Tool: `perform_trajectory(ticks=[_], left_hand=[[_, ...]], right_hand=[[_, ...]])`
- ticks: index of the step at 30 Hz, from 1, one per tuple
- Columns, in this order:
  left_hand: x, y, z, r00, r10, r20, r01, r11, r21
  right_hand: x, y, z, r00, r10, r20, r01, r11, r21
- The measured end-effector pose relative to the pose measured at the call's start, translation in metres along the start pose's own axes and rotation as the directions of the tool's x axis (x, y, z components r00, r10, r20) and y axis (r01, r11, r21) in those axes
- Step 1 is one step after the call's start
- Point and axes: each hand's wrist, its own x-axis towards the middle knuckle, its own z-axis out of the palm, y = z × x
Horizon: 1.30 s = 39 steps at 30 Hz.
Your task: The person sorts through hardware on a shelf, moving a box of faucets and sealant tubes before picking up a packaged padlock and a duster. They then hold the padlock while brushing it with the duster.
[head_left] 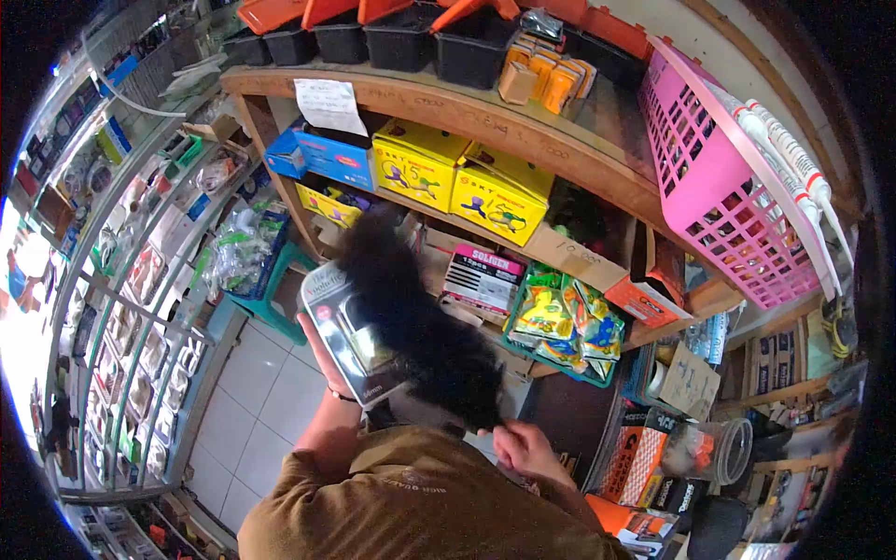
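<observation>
A black fluffy duster point(425, 322) runs diagonally across the middle of the view, and my right hand point(525, 450) is closed round its lower end. My left hand point(325, 359) grips a silver-and-clear blister pack point(334, 322) by its left edge, with the fingers mostly hidden behind the card. Inside the pack sits a metal item that looks like a padlock. The duster lies over the right side of the pack in this view. Both hands are in front of my brown shirt, before a wooden shelf point(448, 105).
Yellow boxes point(499, 194), a pink Soligen pack point(483, 275) and a green tray point(560, 373) of colourful packets fill the lower shelf. A pink basket point(728, 201) stands upper right, black bins point(401, 47) along the top. Left are a wire rack point(121, 364) and a green stool point(271, 303).
</observation>
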Motion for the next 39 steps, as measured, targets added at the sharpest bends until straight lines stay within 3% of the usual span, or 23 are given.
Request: perform_trajectory(ticks=[1,3,5,9,11,12,13,15,16,17,19,20,23,25,26,27,28,29,31,33,35,37,39], left_hand=[[0.000,-0.005,-0.002,0.985,0.080,-0.155,-0.057,0.987,0.148],[0.002,-0.009,0.006,0.953,0.170,-0.252,-0.110,0.966,0.236],[0.000,-0.002,0.003,0.985,0.101,-0.139,-0.077,0.983,0.165],[0.004,0.011,-0.007,0.970,0.134,-0.200,-0.084,0.967,0.239],[0.014,0.013,0.005,0.954,0.143,-0.263,-0.069,0.960,0.273],[0.017,0.017,-0.002,0.916,0.219,-0.336,-0.038,0.881,0.471],[0.021,0.021,-0.008,0.871,0.305,-0.386,0.017,0.766,0.642],[0.027,0.034,-0.017,0.881,0.223,-0.416,-0.013,0.893,0.450],[0.029,0.040,-0.020,0.893,0.145,-0.425,-0.039,0.967,0.250],[0.030,0.046,-0.025,0.888,0.138,-0.439,-0.039,0.973,0.227],[0.032,0.055,-0.029,0.982,-0.188,-0.020,0.181,0.968,-0.174],[0.038,0.056,-0.026,0.982,-0.186,-0.033,0.176,0.964,-0.201],[0.045,0.062,-0.005,0.943,-0.328,0.060,0.330,0.943,-0.036],[0.038,0.070,-0.017,0.951,-0.166,-0.262,0.112,0.971,-0.210],[0.036,0.070,-0.031,0.953,-0.190,-0.238,0.146,0.971,-0.190],[0.031,0.073,-0.045,0.960,-0.240,-0.146,0.173,0.915,-0.365],[0.036,0.071,-0.026,0.943,-0.282,-0.175,0.264,0.957,-0.122],[0.040,0.069,-0.008,0.922,-0.318,-0.221,0.351,0.928,0.127],[0.038,0.071,-0.015,0.938,-0.335,-0.091,0.326,0.940,-0.105],[0.033,0.072,-0.025,0.894,-0.387,-0.225,0.358,0.920,-0.162],[0.026,0.076,-0.058,0.909,-0.341,-0.238,0.202,0.862,-0.464],[0.029,0.075,-0.040,0.912,-0.330,-0.244,0.216,0.891,-0.399],[0.037,0.071,-0.012,0.943,-0.301,-0.141,0.308,0.951,0.029]], right_hand=[[0.000,-0.008,0.002,0.995,0.091,-0.044,-0.082,0.980,0.183],[-0.001,-0.014,0.003,0.991,0.127,-0.044,-0.116,0.974,0.197],[0.003,-0.001,0.003,0.999,-0.037,0.032,0.041,0.990,-0.136],[0.005,-0.007,0.020,0.991,0.101,-0.087,-0.101,0.995,0.004],[0.009,-0.018,0.036,0.995,0.084,-0.049,-0.091,0.982,-0.168],[0.013,-0.027,0.044,0.997,-0.059,0.040,0.068,0.952,-0.298],[0.017,-0.025,0.052,0.998,-0.049,0.032,0.057,0.950,-0.308],[0.022,-0.021,0.072,0.997,0.038,-0.062,-0.045,0.992,-0.118],[0.023,-0.040,0.086,0.927,0.313,-0.207,-0.303,0.950,0.077],[0.026,-0.041,0.093,0.918,0.331,-0.217,-0.324,0.944,0.065],[0.026,-0.037,0.103,0.956,0.249,-0.158,-0.251,0.968,0.005],[0.026,-0.037,0.108,0.973,0.222,-0.066,-0.228,0.970,-0.082],[0.021,-0.043,0.138,0.920,0.322,-0.222,-0.336,0.941,-0.029],[0.020,-0.021,0.136,0.901,0.341,-0.267,-0.339,0.939,0.055],[0.018,-0.017,0.134,0.904,0.341,-0.257,-0.337,0.939,0.062],[0.018,-0.016,0.131,0.908,0.340,-0.243,-0.334,0.940,0.069],[0.022,-0.031,0.130,0.951,0.267,-0.155,-0.291,0.944,-0.157],[0.024,-0.039,0.132,0.952,0.269,-0.146,-0.291,0.944,-0.158],[0.029,-0.045,0.138,0.975,0.197,-0.099,-0.210,0.968,-0.136],[0.040,-0.048,0.125,0.981,0.177,-0.082,-0.191,0.955,-0.228],[0.048,-0.054,0.118,0.903,0.384,-0.192,-0.403,0.913,-0.067],[0.047,-0.054,0.109,0.917,0.368,-0.153,-0.381,0.922,-0.068],[0.047,-0.060,0.103,0.990,0.127,0.060,-0.108,0.962,-0.252]])
